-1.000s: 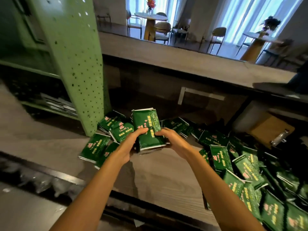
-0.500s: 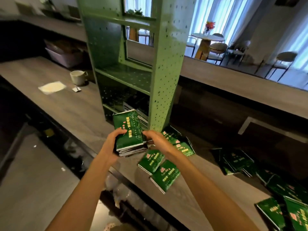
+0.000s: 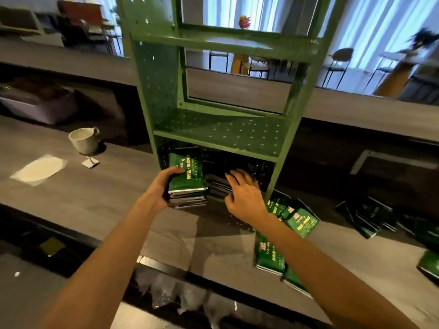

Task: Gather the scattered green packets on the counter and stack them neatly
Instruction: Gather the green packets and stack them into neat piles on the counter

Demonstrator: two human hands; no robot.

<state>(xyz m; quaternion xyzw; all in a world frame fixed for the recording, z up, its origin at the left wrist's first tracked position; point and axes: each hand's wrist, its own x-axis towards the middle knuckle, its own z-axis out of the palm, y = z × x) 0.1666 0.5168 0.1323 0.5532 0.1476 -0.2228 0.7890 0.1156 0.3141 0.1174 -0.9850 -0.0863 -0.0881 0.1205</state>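
Left hand (image 3: 161, 191): grips packet stack (image 3: 186, 179) at green rack's (image 3: 223, 134) bottom opening.
Right hand (image 3: 244, 195): fingers spread, just beside the stack.
Loose packets (image 3: 300, 220): counter (image 3: 95, 198), right of rack.

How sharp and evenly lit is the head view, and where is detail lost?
Head view: motion blur smears the right hand; the stack of green packets in the left hand reads fairly clearly; curtained windows blow out; the bottom bay of the green shelf unit is in shadow; its posts lean from wide-angle distortion.
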